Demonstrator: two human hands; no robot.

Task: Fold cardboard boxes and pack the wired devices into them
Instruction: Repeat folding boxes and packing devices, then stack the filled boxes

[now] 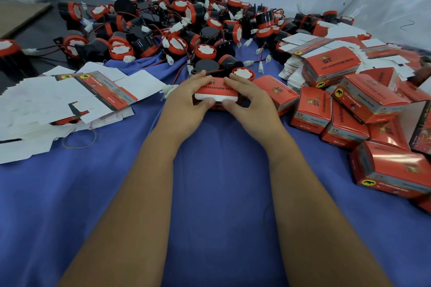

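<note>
Item in hand: one red cardboard box (215,91), sitting at the centre of the worktop (210,193), which is lying under a blue cloth. Left hand (186,98) is gripping the box's left end, fingers curled over the top and thumb pressing the white flap on the near side. Right hand (247,98) is gripping the right end likewise, its thumb meeting the same flap beside the left thumb.

Wired devices (177,28): a loose heap of black-and-red round units with red and black leads and white plugs, lying along the far side of the worktop; one unit (243,74) is sitting just behind the held box.

Flat box blanks (70,100): a spread stack lying at the left, white side mostly up.

Folded boxes (363,112): a pile lying at the right, tilted at various angles.

Rubber band (79,141): lying near the left stack.
</note>
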